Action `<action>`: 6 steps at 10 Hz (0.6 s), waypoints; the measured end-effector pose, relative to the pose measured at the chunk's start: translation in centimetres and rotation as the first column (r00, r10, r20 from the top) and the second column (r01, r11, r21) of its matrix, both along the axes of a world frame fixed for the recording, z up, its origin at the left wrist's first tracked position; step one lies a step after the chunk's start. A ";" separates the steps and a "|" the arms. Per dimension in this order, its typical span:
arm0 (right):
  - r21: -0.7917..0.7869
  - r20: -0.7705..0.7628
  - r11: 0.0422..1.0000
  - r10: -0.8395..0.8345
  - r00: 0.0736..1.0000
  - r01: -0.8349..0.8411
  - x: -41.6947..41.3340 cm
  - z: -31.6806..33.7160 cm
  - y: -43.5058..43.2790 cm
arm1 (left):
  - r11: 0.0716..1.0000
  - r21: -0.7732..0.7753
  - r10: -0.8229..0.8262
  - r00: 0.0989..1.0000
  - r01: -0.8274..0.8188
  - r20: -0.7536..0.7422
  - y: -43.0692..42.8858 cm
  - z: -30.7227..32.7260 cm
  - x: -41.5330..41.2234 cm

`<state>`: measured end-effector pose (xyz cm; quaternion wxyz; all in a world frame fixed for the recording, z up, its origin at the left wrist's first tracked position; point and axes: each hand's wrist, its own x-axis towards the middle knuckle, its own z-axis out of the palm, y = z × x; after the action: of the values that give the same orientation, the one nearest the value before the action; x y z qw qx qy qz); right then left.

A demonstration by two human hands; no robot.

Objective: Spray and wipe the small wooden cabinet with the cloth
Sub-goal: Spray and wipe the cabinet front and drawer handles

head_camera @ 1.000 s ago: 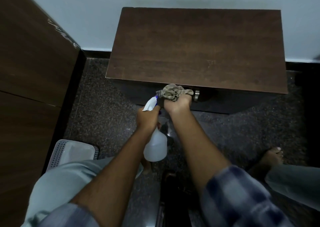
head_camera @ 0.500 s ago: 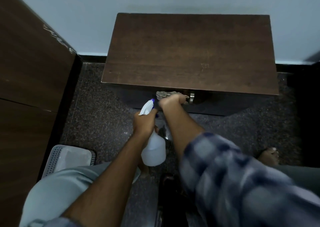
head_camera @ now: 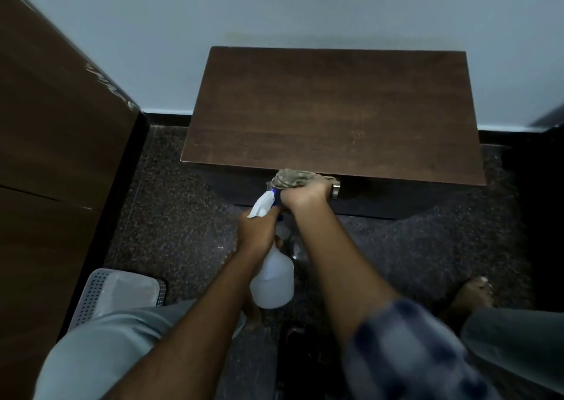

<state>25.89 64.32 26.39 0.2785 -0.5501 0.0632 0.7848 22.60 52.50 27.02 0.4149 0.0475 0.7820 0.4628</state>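
A basket (head_camera: 100, 293) sits beside a tall wooden panel (head_camera: 55, 125), while the right hand (head_camera: 305, 193) grips the cloth (head_camera: 291, 178) against the cabinet (head_camera: 332, 115)'s front edge and the left hand (head_camera: 258, 235) grips the spray bottle (head_camera: 273, 280).

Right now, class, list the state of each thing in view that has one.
cabinet: front shadowed, door state unclear.
spray bottle: held aloft, nozzle towards cabinet.
cloth: bunched against cabinet's front edge.
left hand: grips spray bottle.
right hand: holds cloth.
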 end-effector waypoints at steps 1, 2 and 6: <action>0.020 0.231 0.973 0.220 0.948 -0.230 0.8 0.0 -1.5 | 0.999 0.044 -0.004 0.999 0.006 -0.037 -0.2 0.0 0.2; 0.139 -0.011 0.976 0.173 0.985 -0.170 1.7 -0.9 -2.5 | 0.999 -0.034 -0.001 1.000 0.000 -0.010 -0.7 0.5 0.4; 0.101 0.002 0.983 -0.153 0.988 0.152 16.5 -7.8 -5.9 | 0.985 -0.059 -0.157 0.986 0.160 0.050 0.8 0.5 5.0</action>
<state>42.34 58.46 18.59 0.3656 -0.5326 0.0641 0.7607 27.61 53.28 27.49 0.4692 0.0862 0.7802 0.4046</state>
